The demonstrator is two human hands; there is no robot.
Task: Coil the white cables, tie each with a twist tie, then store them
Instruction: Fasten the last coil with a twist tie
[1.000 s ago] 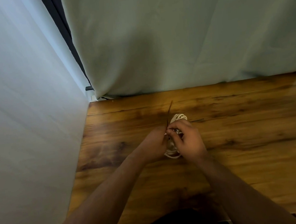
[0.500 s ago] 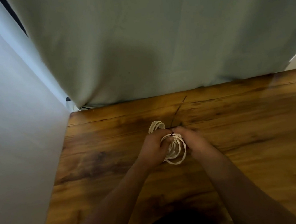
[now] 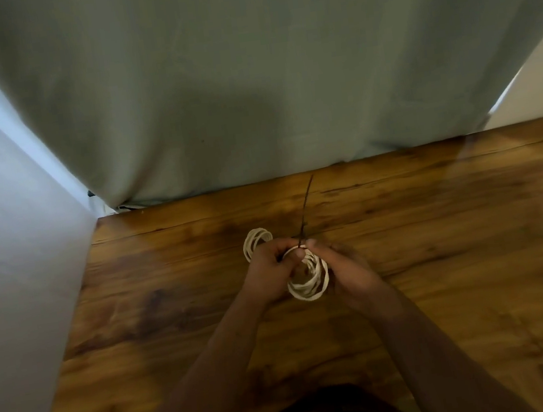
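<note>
While the coiled white cable (image 3: 308,278) hangs at frame centre above the desk (image 3: 442,252), the left hand (image 3: 269,272) grips its bundle and the right hand (image 3: 347,271) pinches the twist tie (image 3: 304,210) at the crossing. Recommended: keep the loops pinched and twist tight against the bundle.

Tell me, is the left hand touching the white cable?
Touching. The head view shows the left hand curled round the top of the coiled white cable, with loops sticking out on either side of its fingers.
</note>
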